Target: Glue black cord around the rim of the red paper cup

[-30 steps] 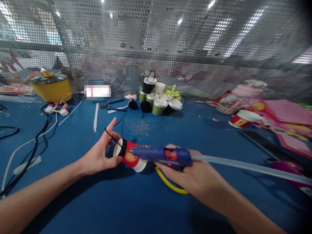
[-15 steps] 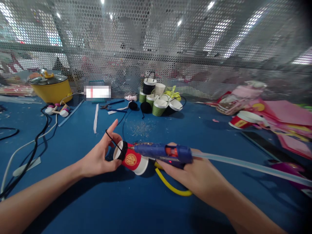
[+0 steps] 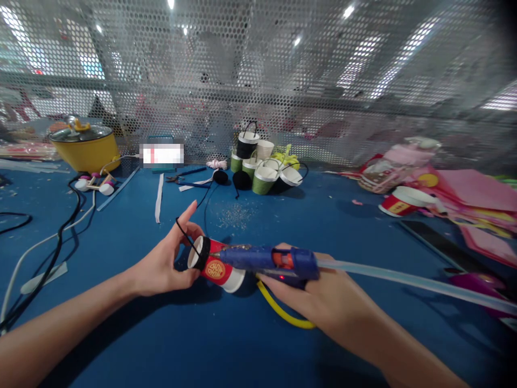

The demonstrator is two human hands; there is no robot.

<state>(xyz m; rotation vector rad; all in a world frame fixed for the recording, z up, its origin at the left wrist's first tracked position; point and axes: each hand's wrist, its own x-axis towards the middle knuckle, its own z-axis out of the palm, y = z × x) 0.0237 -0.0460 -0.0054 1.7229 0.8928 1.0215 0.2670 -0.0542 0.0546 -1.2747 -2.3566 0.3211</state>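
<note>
Tipped on its side, a red and white paper cup [image 3: 215, 269] with a gold emblem rests in my left hand [image 3: 172, 261]. My thumb and fingers pinch its rim end, where a black cord [image 3: 204, 253] is wound around; a loose length of it loops past my raised index finger. My right hand [image 3: 319, 296] is closed around a blue hot glue gun [image 3: 258, 258], with a red light lit on its side. The gun's tip is at the cord's edge on the cup; whether they touch I cannot tell. A long translucent glue stick [image 3: 388, 275] extends from its back.
Small green and black paper buckets [image 3: 265, 179] stand by the perforated metal screen [image 3: 202, 81]. Pliers [image 3: 188, 175] lie left of them. A yellow pot [image 3: 86, 148] and cables [image 3: 60, 226] occupy the left. Another red cup [image 3: 404, 202], a phone [image 3: 436, 240] and pink sheets [image 3: 476, 188] lie right.
The glue gun's tip has shifted slightly down and left along the cord's edge. The cup stays in my left hand, almost unmoved.
</note>
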